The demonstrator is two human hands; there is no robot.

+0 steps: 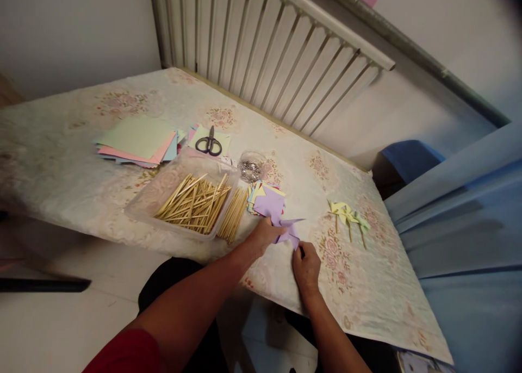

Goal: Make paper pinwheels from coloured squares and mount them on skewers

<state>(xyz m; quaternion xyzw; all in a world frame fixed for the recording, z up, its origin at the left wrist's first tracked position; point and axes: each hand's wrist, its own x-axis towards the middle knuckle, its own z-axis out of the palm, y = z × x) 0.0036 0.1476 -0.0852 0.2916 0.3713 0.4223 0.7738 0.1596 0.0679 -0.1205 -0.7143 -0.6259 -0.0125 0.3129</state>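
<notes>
Between my hands, just above the tablecloth, is a purple paper pinwheel (290,231) with its blades partly folded. My left hand (267,236) grips it from the left, thumb on top. At its lower right point, my right hand (306,261) has thumb and fingers pinched on the paper. Right behind lies a stack of cut paper pieces (269,200), a purple one on top. Left of my left hand rests a row of thin wooden sticks (233,215). Farther right, several finished yellow and green pinwheels on sticks (346,214) lie on the cloth.
A clear plastic box (142,205) holds many wooden sticks. Behind it are black-handled scissors (209,143) on paper and a round clear dish (250,168) of small metal pieces. Coloured paper sheets (136,139) lie at left. A radiator (265,52) backs the table; a blue curtain (460,215) hangs right.
</notes>
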